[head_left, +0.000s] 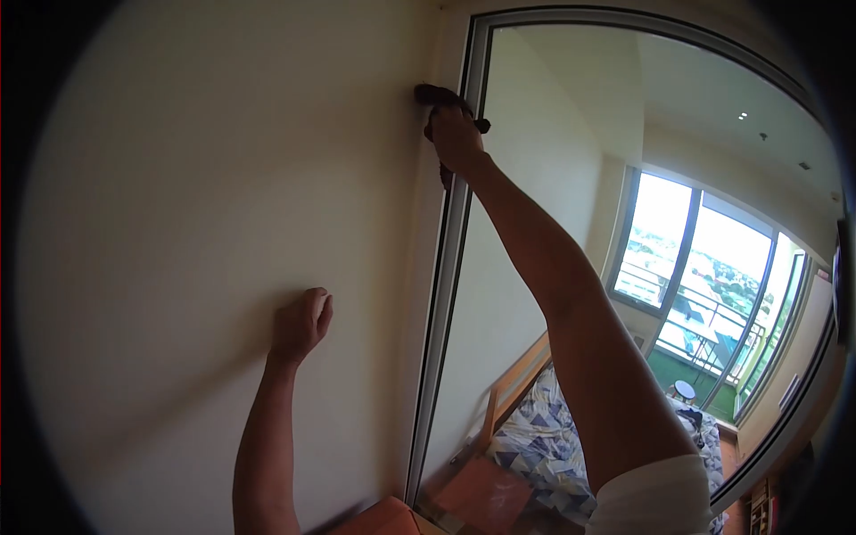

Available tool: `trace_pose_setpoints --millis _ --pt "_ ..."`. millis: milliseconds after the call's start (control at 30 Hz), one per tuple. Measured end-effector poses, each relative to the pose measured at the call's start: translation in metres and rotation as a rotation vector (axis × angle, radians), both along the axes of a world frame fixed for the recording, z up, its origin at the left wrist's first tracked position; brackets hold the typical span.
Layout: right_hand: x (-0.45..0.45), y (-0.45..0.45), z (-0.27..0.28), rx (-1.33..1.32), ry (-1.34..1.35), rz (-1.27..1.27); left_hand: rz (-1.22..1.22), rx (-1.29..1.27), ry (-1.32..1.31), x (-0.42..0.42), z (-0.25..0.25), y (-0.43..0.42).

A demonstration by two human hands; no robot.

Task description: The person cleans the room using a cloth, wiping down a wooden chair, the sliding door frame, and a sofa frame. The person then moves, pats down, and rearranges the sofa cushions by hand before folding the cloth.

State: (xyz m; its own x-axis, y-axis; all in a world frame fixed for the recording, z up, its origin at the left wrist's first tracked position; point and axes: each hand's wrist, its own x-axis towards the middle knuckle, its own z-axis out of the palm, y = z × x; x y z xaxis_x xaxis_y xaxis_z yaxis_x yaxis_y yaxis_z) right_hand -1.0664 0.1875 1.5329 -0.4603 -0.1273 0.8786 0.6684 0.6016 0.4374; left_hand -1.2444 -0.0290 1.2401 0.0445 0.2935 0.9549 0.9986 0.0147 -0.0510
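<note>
High up at the metal frame (452, 241) of a large glass pane (535, 178), my right hand (456, 138) grips a dark cloth (437, 94). The cloth lies against the frame's left edge, and part of it hangs below the hand. Lower and to the left, my left hand (301, 325) is curled into a fist beside the pale wall (205, 196). Nothing shows in that hand, though the inside of the fist is hidden.
A bed with patterned bedding (539, 437) and a wooden headboard (513, 392) shows in the pane. Farther back are balcony windows (660, 232) and a round stool (684, 390). An orange-brown surface (383, 517) is at the bottom.
</note>
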Motion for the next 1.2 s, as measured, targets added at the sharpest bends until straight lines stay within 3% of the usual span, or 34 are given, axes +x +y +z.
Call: trace_pose_setpoints --millis 100,133,167,267,367,400,467,500,567,633,700,767,900,1000,1033,1200 --pt "-0.001 -0.004 -0.076 -0.158 -0.006 0.153 0.08 0.066 0.124 0.01 0.001 -0.001" --pt "0.0 -0.005 -0.116 -0.091 -0.053 0.018 0.088 0.087 0.133 0.011 0.001 -0.003" --pt "0.002 0.0 -0.157 -0.044 -0.017 0.136 0.098 0.108 0.141 0.011 0.001 -0.004" --pt "0.007 -0.019 -0.271 -0.296 0.034 0.317 0.063 0.126 0.149 0.01 0.001 -0.004" --pt "0.005 -0.01 -0.316 -0.492 0.157 0.488 0.046 0.13 0.141 0.008 -0.001 -0.003" --pt "0.007 -0.018 -0.295 -0.5 0.122 0.371 0.049 0.123 0.144 0.008 -0.001 -0.004" --pt "0.005 -0.03 -0.236 -0.559 0.22 0.461 0.016 0.141 0.135 0.009 0.0 -0.004" --pt "-0.005 -0.016 -0.207 -0.262 0.277 0.424 0.017 0.138 0.139 0.01 0.001 -0.004" --pt "-0.017 -0.028 -0.136 -0.367 0.365 0.492 0.055 0.078 0.116 0.011 0.001 -0.007" --pt "-0.027 -0.026 -0.098 -0.272 0.439 0.434 0.06 0.069 0.115 0.01 0.0 -0.007" --pt "-0.036 -0.024 -0.096 -0.193 0.482 0.392 0.042 0.071 0.107 0.01 0.001 -0.007" --pt "-0.038 -0.023 -0.138 -0.156 0.51 0.258 0.024 0.101 0.122 0.012 0.001 -0.008" --pt "-0.038 -0.021 -0.244 -0.475 0.532 0.42 -0.007 0.12 0.14 0.01 0.001 -0.009" --pt "-0.022 -0.063 -0.226 -0.587 0.506 0.562 0.029 0.091 0.145 0.008 -0.002 -0.009" --pt "-0.031 -0.032 -0.22 -0.328 0.413 0.354 0.025 0.089 0.136 0.007 -0.003 -0.009" --pt "-0.038 -0.015 -0.076 -0.1 0.536 0.349 0.027 0.104 0.131 0.011 0.001 -0.01"
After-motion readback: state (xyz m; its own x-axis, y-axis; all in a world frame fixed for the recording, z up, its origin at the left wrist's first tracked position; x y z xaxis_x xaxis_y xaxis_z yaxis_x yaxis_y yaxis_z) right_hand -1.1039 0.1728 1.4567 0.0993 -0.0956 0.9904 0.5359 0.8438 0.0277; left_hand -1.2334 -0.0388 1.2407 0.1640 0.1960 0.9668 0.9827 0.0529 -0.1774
